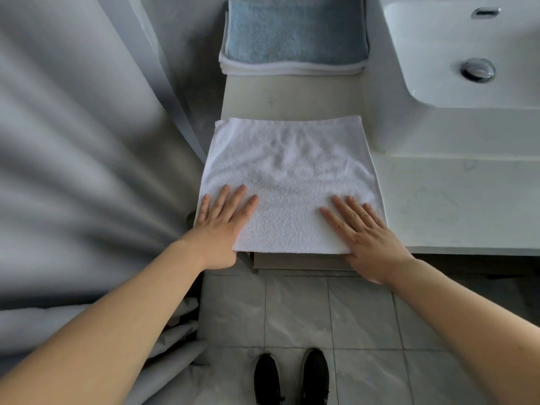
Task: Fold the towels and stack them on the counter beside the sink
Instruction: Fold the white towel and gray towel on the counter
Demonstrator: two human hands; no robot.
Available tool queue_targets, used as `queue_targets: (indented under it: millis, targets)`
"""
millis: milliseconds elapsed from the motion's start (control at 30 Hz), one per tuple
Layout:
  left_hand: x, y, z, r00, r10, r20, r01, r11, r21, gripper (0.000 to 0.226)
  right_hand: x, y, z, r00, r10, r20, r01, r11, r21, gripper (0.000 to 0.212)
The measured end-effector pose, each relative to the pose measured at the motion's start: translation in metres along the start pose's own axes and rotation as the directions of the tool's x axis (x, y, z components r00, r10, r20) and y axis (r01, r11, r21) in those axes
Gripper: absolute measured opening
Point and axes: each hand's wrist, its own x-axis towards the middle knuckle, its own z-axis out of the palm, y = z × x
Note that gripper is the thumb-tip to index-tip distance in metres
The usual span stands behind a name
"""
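On the counter (292, 95) beside the sink (455, 54), one white towel (289, 176) lies at the near edge, left hand (222, 220) and right hand (365, 232) pressing flat; one folded stack (292, 39) sits at the far edge.

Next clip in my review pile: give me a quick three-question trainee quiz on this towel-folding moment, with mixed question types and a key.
1. True or false: the left hand and the right hand both lie flat on the white towel.
2. Which towel tops the folded stack at the back of the counter? A) blue B) white C) green
3. Fill in: the sink lies to the person's ____ of the white towel.

Key: 1 true; 2 A, the blue towel; 3 right.
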Motion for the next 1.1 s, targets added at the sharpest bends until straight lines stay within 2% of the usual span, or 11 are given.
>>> queue_targets:
  millis: [167, 300, 467, 633, 733, 867, 1100]
  targets:
    - [-0.012, -0.006, 0.002, 0.999, -0.028, 0.047, 0.031, 0.997, -0.071, 0.115, -0.011, 0.001, -0.008, 0.997, 0.013, 0.074, -0.016, 0.999, 0.046, 0.094]
    - [-0.02, 0.0, 0.006, 0.998, -0.051, -0.028, 0.052, 0.998, 0.019, 0.102, -0.011, -0.005, -0.009, 0.996, 0.037, 0.077, -0.04, 0.999, 0.035, 0.095]
    - [-0.021, -0.002, 0.008, 0.996, -0.043, -0.084, 0.046, 0.998, 0.033, 0.102, -0.013, -0.008, -0.016, 0.994, 0.053, 0.1, -0.061, 0.995, 0.079, 0.095]
    - [-0.025, -0.002, -0.008, 0.999, -0.027, -0.021, 0.027, 1.0, 0.007, 0.097, -0.011, -0.009, -0.034, 0.99, 0.068, 0.121, -0.089, 0.98, 0.178, 0.081]
    - [-0.026, 0.0, -0.025, 0.998, -0.024, 0.052, 0.025, 1.0, -0.018, 0.092, -0.005, -0.008, -0.055, 0.978, 0.143, 0.155, -0.179, 0.95, 0.257, 0.072]
    - [-0.015, -0.002, -0.046, 0.993, -0.032, 0.112, 0.035, 0.999, -0.032, 0.085, 0.011, -0.007, -0.075, 0.959, 0.218, 0.179, -0.26, 0.93, 0.258, 0.066]
    - [0.018, -0.005, -0.055, 0.993, -0.086, 0.084, 0.092, 0.993, -0.072, 0.087, 0.03, 0.001, -0.077, 0.96, 0.234, 0.155, -0.272, 0.909, 0.315, 0.066]
